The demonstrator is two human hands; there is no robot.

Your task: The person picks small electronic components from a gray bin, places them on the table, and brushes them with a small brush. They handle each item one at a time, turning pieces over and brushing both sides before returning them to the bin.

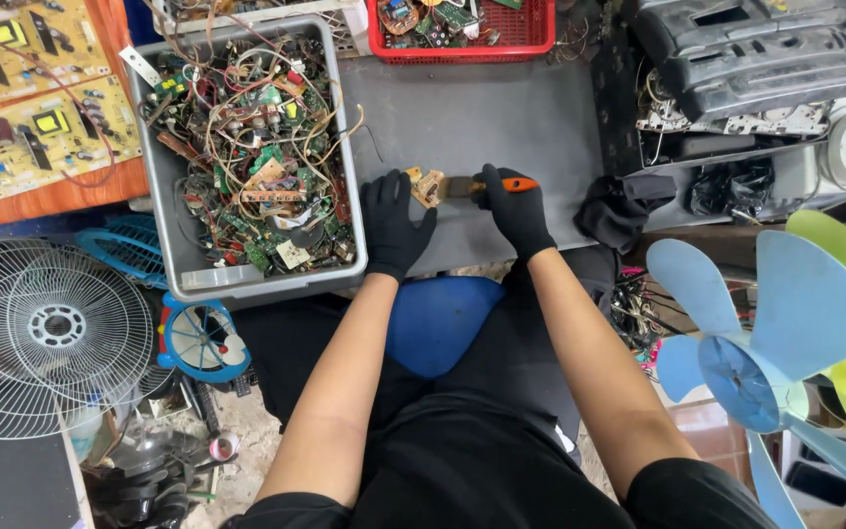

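Gloved left hand (396, 227) pins a small board (429, 186) on the grey surface (482, 118), right hand (518, 208) gripping an orange-handled tool (501, 184); grey bin (247, 279) brims with wires, red basket (462, 44) behind.

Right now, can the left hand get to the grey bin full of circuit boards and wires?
Probably yes. The left hand holds a small board on the grey work surface, the grey bin stands just beside it with an open top, and nothing lies between them.
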